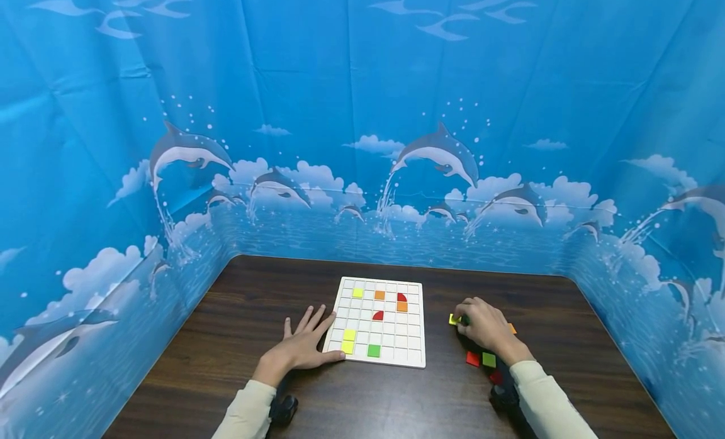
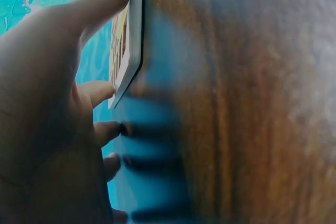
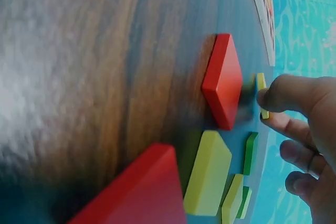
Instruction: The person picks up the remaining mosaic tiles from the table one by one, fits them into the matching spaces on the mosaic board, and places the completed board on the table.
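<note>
A white square grid board (image 1: 391, 335) lies on the table with several yellow, orange, red and green pieces on it, two of them red quarter-circles. My left hand (image 1: 303, 348) is spread at its left side, the thumb (image 2: 105, 3) over the near-left corner and another fingertip touching the edge. To the right of the board, my right hand (image 1: 487, 326) is low over loose tiles. In the right wrist view, its thumb and index finger pinch a yellow tile (image 3: 261, 85). The fingers partly hide that tile.
Near the right hand lie a red tile (image 1: 472, 358), a light green tile (image 1: 489, 360), a darker red tile (image 1: 496, 378) and an orange tile (image 1: 512, 328). Dark green tiles (image 3: 251, 153) show beyond. A blue dolphin-print curtain (image 1: 351, 143) encloses the dark wooden table (image 1: 272, 282).
</note>
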A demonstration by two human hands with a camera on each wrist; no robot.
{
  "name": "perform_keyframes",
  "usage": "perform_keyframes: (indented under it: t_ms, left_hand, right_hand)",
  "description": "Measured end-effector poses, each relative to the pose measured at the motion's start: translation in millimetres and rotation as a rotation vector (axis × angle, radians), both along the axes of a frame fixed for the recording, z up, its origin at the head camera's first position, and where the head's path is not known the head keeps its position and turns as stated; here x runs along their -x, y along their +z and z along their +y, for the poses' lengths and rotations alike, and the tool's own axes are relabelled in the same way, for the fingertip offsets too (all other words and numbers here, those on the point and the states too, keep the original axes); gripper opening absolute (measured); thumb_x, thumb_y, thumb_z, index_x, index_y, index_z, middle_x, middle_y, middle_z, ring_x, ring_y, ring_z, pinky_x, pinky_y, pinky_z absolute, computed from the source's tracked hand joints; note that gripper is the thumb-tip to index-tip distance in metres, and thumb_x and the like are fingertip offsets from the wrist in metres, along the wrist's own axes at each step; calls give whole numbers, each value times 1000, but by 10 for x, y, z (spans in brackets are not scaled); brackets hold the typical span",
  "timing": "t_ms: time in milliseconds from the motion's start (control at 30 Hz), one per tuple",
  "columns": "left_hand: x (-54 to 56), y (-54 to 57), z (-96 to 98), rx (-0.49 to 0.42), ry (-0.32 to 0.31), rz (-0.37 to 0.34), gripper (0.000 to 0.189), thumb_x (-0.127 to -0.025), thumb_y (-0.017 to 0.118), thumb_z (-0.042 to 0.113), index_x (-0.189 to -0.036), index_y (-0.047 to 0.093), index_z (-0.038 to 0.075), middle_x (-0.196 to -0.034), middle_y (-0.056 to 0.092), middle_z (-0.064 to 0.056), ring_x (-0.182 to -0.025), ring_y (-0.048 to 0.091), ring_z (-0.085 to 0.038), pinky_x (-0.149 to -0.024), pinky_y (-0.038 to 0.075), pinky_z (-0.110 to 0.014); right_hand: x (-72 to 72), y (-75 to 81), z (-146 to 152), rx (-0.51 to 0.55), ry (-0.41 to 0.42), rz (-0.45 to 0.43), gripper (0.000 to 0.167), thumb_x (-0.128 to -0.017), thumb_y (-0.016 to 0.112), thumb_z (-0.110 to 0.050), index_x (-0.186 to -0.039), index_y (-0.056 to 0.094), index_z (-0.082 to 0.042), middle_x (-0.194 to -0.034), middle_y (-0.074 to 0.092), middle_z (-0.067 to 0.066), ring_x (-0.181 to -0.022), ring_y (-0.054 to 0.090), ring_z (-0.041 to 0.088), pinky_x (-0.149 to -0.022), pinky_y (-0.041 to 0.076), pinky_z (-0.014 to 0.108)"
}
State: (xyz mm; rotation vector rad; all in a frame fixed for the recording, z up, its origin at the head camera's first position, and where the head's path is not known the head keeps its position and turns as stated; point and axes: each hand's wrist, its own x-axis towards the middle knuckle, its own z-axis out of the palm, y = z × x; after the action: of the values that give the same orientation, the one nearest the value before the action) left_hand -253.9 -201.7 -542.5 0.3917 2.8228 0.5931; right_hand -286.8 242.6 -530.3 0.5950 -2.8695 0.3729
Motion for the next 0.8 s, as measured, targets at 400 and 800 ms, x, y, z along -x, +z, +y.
perform_keyframes:
  t_ms: [400,800]
  left_hand:
    - [-9,-24,-4,-36,-15,19,107,-86,62,85,-171,28,28,-181,11,-13,-166,2,-45,-113,-12,-89]
    - [37,-91,-17,-32,-19,17,110,-85,57,91,-172,24,32,-181,8,-11,-167,0,-44,-114,-14,-88]
  right_hand:
    - [-27,77,-206,158,-50,-7,9,-89,83,-14,-96,82,-19,-116,75,6,-65,51,11,-52,36,27]
    - [-40,172,-434,237,-34,-4,9,-89,85,-14,-97,83,-18,-113,75,3,-70,53,10,-57,42,27]
